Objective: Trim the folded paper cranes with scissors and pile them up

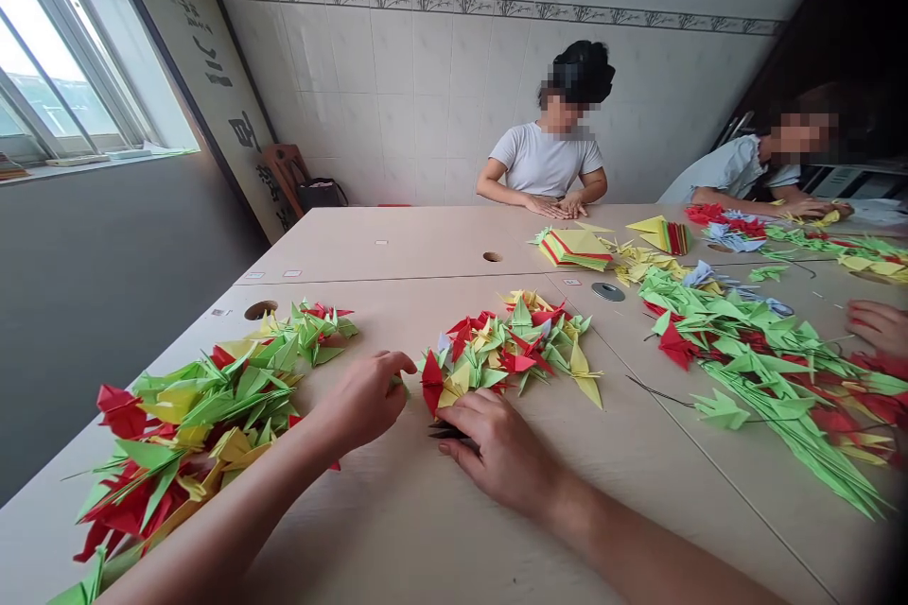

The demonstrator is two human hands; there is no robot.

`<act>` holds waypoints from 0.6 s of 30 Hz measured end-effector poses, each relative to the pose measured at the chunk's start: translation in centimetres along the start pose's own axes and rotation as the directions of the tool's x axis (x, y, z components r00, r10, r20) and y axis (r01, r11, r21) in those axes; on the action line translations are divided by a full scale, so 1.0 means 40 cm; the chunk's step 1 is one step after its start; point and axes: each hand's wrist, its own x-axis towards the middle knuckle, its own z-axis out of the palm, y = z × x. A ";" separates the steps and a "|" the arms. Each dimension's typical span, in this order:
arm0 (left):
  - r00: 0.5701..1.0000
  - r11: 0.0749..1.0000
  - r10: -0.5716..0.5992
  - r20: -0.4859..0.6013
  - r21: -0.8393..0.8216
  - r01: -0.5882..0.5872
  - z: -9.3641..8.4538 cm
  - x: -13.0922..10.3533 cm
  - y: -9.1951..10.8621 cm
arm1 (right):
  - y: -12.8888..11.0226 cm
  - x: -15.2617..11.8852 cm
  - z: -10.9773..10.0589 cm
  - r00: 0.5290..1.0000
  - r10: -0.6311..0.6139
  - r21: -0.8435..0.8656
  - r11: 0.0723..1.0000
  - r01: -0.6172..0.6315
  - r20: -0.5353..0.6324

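Paper cranes (523,361) beside the right hand (500,449), a half-hidden dark object (445,431) in its grip; left hand (365,400) state unclear.

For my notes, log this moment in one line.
left hand: beside middle folded-paper pile | right hand: at dark object, pile's edge

Site type: office-style room serving as a paper-craft workroom. Indicators: sectional tabletop (397,529) with round cable port (261,310) at 9 o'clock; folded-paper pile (248,388) at 8 o'clock; seated co-worker (546,161) at 1 o'clock; tiled wall (444,95) at 12 o'clock.
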 end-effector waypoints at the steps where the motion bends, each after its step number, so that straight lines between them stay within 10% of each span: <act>1: 1.000 1.000 -0.004 0.003 -0.004 0.004 0.005 -0.001 0.000 | 0.000 0.000 0.000 1.000 0.002 0.002 1.000 -0.002 -0.001; 18: 1.000 0.996 0.017 0.007 -0.089 -0.017 0.030 0.002 0.000 | -0.005 -0.003 -0.004 0.978 -0.052 -0.038 0.998 0.045 -0.203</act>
